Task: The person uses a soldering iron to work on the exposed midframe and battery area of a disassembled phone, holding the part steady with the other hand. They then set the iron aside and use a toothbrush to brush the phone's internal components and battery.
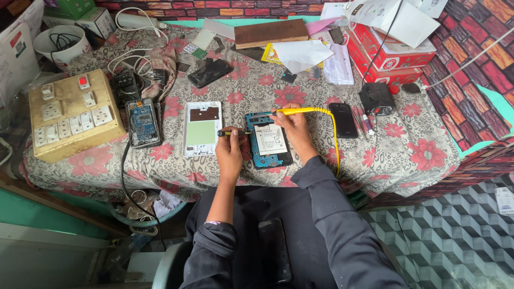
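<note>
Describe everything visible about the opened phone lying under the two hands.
The opened phone lies flat, back cover off, on the flowered tablecloth, long side pointing away from the person. A blue inner frame shows around a pale rectangular battery at its middle; its lower end looks dark. The left hand rests at its left edge holding a small dark tool across it. The right hand rests on its right side, holding a yellow soldering iron to its top edge.

Yellow soldering iron [300, 111], blue phone board [267, 140], pink-flowered leopard-print tablecloth [407, 144], cream switchboard [72, 115], red boxes [388, 53]
</note>
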